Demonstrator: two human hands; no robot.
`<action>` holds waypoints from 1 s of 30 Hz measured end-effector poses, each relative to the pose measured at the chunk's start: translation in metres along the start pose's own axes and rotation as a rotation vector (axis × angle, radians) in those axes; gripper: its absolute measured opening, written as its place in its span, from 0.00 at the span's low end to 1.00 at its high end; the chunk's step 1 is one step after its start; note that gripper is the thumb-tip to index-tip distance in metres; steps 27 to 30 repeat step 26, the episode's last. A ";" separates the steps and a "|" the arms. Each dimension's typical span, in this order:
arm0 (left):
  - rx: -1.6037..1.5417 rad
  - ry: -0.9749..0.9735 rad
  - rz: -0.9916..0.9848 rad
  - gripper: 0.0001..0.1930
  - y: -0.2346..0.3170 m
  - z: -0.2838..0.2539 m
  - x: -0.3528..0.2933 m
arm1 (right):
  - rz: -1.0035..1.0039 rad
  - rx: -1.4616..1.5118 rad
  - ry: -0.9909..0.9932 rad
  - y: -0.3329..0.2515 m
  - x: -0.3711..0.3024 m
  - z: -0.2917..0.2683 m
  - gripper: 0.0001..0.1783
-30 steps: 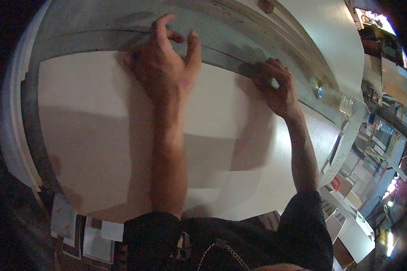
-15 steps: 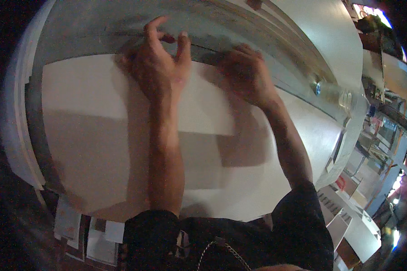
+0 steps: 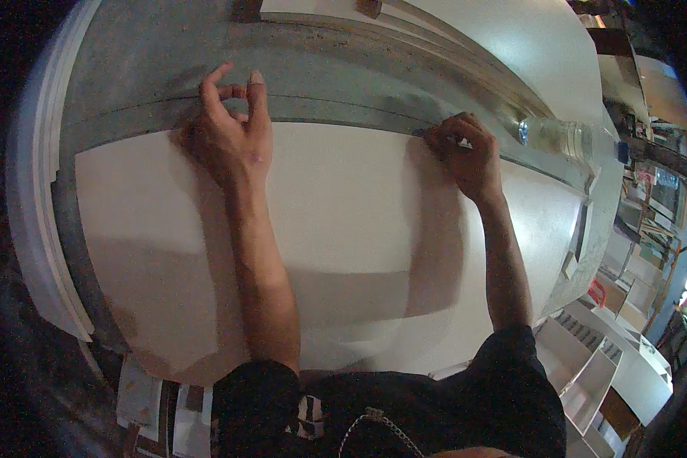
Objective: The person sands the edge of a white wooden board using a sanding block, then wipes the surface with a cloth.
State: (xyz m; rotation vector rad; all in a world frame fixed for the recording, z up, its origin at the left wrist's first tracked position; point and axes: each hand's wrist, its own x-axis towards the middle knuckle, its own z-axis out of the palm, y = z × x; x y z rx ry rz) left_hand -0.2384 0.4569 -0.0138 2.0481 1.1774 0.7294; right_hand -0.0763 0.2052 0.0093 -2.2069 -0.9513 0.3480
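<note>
A large white board [image 3: 343, 229] lies flat on the grey worktop [image 3: 130, 69]. The left hand [image 3: 229, 130] rests on the board's far edge, fingers loosely spread, holding nothing. The right hand [image 3: 466, 153] is curled closed at the same edge around a small pencil-like tool [image 3: 458, 141]. A clear plastic bottle [image 3: 557, 136] lies just beyond the board's far right edge.

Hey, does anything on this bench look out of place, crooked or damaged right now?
One thing: a clear plastic bottle lies on its side at the far right of the grey bench. Otherwise the white board lies flat, with the left hand and right hand at its far edge.
</note>
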 end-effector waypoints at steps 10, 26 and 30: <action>0.024 0.021 -0.002 0.22 -0.003 -0.006 0.002 | -0.232 -0.005 -0.088 -0.022 0.024 0.031 0.06; 0.116 0.063 0.108 0.24 -0.011 0.003 0.002 | 0.118 0.701 -0.203 -0.018 0.033 0.044 0.04; 0.116 0.063 0.108 0.24 -0.011 0.003 0.002 | 0.118 0.701 -0.203 -0.018 0.033 0.044 0.04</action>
